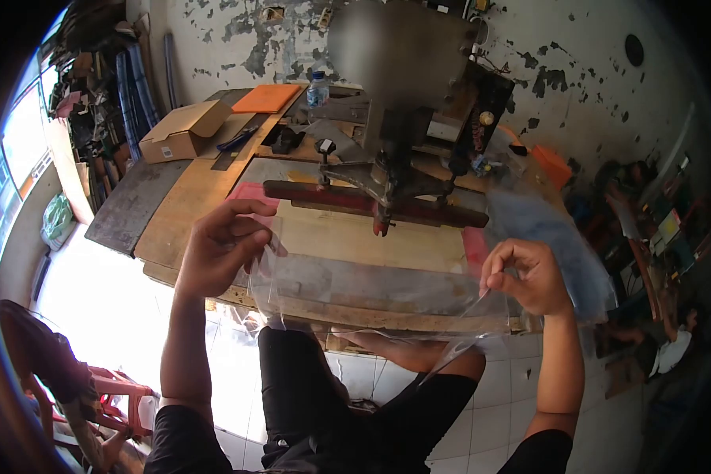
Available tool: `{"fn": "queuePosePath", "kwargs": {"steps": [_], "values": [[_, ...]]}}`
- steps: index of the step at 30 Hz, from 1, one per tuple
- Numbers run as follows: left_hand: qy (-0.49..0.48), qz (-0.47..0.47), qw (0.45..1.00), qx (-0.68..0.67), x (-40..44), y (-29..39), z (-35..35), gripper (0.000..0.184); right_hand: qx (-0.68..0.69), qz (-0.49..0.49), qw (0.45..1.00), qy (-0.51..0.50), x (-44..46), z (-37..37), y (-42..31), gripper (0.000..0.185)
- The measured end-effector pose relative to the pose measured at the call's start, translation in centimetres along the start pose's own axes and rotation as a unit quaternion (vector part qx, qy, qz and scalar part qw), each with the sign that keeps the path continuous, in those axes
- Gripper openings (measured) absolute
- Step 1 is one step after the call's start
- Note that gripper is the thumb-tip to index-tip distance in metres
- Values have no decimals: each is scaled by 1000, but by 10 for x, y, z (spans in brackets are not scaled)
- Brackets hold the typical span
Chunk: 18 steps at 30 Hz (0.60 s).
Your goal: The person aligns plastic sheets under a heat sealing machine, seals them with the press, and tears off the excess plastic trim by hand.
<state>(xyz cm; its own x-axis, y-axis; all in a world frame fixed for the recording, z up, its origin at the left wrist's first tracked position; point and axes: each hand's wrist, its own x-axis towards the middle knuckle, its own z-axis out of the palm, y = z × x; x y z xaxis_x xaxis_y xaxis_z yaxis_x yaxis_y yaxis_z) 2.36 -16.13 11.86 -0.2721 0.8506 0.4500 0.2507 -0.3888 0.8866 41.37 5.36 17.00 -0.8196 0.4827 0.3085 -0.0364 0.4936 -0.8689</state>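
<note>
A clear plastic sheet (pixel 371 291) spans the space between my two hands, in front of the machine. My left hand (pixel 227 246) pinches its left edge between thumb and fingers. At the opposite edge, my right hand (pixel 521 275) has thumb and fingers closed on the plastic. Behind the sheet lies a pale yellowish board (pixel 355 237) with pink-red ends on the machine's bed. A dark horizontal press bar (pixel 375 207) with a red tip at its middle hangs over the board's back edge.
An open cardboard box (pixel 182 133), an orange pad (pixel 266 99) and a water bottle (pixel 318 90) are on the table's left and back. More clear plastic (pixel 549 245) drapes at the right. A person (pixel 55 371) is at the lower left beside a red stool (pixel 122 395); another person (pixel 671 347) is at the far right.
</note>
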Motion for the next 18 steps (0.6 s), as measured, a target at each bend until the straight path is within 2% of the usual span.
{"fn": "queuePosePath", "kwargs": {"steps": [3, 6, 8, 18], "values": [[-7, 17, 1000, 11, -7, 9, -7, 29, -12, -7, 999, -32, -1, 1, -9, 19], [4, 21, 1000, 13, -11, 14, -10, 28, 35, -31, 999, -12, -2, 9, -16, 19], [11, 28, 1000, 3, -12, 13, -13, 29, 74, -4, 997, -9, -4, 12, -25, 14], [31, 36, 999, 15, -16, 15, -11, 30, 59, 14, 996, 64, -13, 22, -38, 6]]}}
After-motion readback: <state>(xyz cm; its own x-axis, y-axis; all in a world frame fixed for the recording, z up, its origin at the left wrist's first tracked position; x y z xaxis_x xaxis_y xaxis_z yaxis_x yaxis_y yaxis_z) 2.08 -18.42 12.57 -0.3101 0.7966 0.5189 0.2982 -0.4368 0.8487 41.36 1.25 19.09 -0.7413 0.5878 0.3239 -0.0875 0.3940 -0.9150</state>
